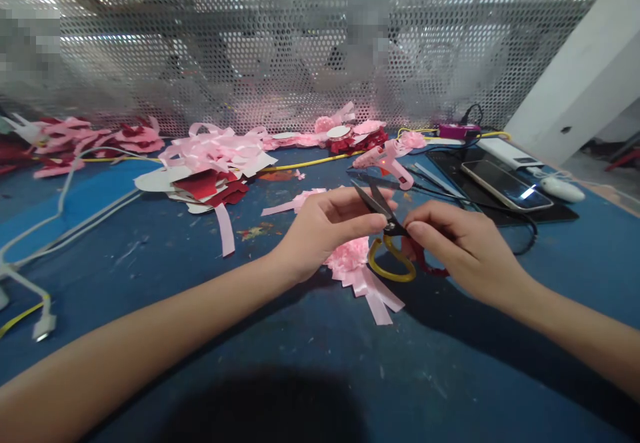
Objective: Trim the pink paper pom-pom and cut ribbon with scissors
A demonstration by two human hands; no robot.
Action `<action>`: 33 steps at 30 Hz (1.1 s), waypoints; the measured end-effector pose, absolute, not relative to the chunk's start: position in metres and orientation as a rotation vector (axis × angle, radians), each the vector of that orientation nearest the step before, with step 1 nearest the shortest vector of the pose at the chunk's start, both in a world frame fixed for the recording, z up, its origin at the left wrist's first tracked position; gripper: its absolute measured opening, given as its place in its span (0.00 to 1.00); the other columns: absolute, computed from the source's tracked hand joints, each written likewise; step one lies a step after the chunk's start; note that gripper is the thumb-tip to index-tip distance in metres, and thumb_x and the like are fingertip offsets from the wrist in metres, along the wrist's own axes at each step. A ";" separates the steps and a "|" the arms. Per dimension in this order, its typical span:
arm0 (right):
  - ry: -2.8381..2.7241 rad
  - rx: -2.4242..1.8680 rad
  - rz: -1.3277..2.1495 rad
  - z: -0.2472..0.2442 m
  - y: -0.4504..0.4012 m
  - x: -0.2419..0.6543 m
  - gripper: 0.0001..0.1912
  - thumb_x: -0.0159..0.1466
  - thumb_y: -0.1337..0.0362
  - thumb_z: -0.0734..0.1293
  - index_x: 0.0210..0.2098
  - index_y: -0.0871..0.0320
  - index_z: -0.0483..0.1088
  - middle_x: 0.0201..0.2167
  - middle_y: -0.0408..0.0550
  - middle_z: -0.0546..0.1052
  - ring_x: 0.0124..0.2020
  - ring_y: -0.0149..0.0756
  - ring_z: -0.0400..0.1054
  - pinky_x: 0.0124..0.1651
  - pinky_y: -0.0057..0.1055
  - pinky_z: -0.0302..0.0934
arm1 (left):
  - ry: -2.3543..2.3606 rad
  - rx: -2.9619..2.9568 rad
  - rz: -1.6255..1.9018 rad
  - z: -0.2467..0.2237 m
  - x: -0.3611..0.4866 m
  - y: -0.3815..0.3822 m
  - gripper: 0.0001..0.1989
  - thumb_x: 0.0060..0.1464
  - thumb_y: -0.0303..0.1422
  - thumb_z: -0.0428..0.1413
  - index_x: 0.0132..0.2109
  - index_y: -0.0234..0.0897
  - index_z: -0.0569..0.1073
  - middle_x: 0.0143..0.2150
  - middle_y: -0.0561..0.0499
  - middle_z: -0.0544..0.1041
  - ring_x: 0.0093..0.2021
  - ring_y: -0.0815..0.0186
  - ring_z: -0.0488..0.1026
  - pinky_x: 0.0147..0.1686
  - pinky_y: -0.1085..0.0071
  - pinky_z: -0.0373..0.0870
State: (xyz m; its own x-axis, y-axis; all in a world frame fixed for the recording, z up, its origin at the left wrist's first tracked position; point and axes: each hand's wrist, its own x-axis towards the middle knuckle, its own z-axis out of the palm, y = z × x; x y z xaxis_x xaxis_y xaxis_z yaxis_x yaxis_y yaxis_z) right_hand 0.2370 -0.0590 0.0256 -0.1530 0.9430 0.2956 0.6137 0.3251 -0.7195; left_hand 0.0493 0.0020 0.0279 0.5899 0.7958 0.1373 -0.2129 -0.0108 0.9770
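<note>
My right hand (463,246) grips a pair of scissors (387,229) with yellow and red handles and black blades, which stand open and point up and left. My left hand (325,226) pinches a strip of pink ribbon (295,203) right at the blades. Under both hands a pink ribbon rosette (355,266) with trailing tails lies on the blue table (150,276).
A pink glue gun (387,159) lies just beyond the hands, its red light on. To the right sit a phone (505,186), a power bank and a white mouse (563,189). Piles of pink and red ribbon pieces (210,163) and cables cover the left and back. Perforated metal screen behind.
</note>
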 end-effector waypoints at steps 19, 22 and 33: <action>-1.976 -1.364 0.487 0.029 -0.060 0.234 0.16 0.66 0.55 0.57 0.26 0.56 0.65 0.22 0.42 0.69 0.22 0.29 0.60 0.26 0.25 0.52 | 0.869 1.553 0.612 0.007 0.049 -0.011 0.13 0.39 0.33 0.65 0.33 0.30 0.75 0.32 0.46 0.79 0.35 0.59 0.76 0.39 0.63 0.74; -1.958 -1.374 0.501 0.028 -0.062 0.230 0.16 0.66 0.57 0.56 0.26 0.56 0.63 0.21 0.40 0.66 0.22 0.28 0.58 0.25 0.24 0.51 | 0.911 1.562 0.613 0.007 0.047 -0.012 0.13 0.39 0.35 0.65 0.32 0.31 0.75 0.32 0.46 0.79 0.36 0.58 0.76 0.38 0.63 0.74; -1.905 -1.401 0.461 0.011 -0.061 0.235 0.18 0.68 0.55 0.51 0.25 0.55 0.55 0.20 0.39 0.60 0.21 0.28 0.54 0.25 0.26 0.49 | 0.894 1.436 0.615 0.005 0.050 -0.014 0.11 0.40 0.33 0.65 0.29 0.32 0.72 0.28 0.50 0.78 0.28 0.66 0.75 0.29 0.74 0.72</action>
State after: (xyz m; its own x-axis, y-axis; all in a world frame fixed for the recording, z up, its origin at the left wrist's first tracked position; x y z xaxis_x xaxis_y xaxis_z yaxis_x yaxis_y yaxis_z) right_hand 0.2354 -0.0615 0.0108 -0.1543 0.9296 0.3347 0.6738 0.3467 -0.6525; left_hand 0.0496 -0.0138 0.0052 0.5538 0.8192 -0.1489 0.1537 0.0752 0.9853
